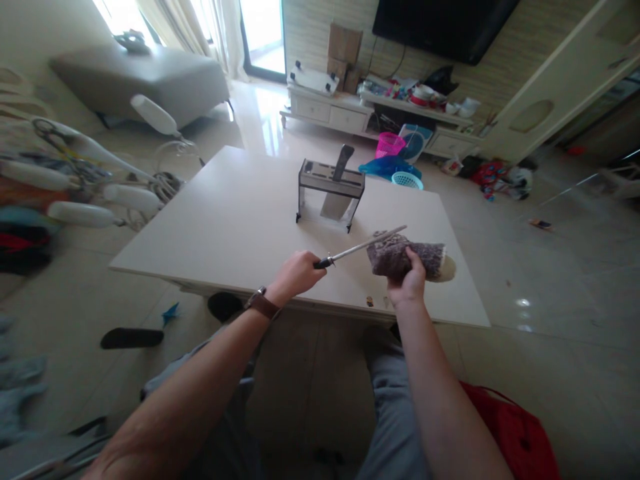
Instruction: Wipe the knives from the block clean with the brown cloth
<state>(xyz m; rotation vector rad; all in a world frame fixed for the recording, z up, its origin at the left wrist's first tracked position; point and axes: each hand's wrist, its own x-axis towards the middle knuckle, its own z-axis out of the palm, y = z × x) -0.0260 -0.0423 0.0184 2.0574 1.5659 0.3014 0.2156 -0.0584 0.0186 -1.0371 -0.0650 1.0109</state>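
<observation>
My left hand (296,273) is closed round the black handle of a long thin knife (365,245), whose blade points right and slightly up. The blade's tip lies on a brown patterned cloth (407,257) that my right hand (411,281) grips from below, bunched over something pale at its right end. Both hands hover over the near edge of a white table (240,220). A brown watch strap circles my left wrist. Behind the hands stands a metal knife block (330,193) with one wide cleaver in it.
A red bag (515,433) sits on the floor at my right. Toys, baskets and a TV cabinet (350,110) line the far wall. A grey sofa (145,77) stands far left, with a drying rack and clutter along the left side.
</observation>
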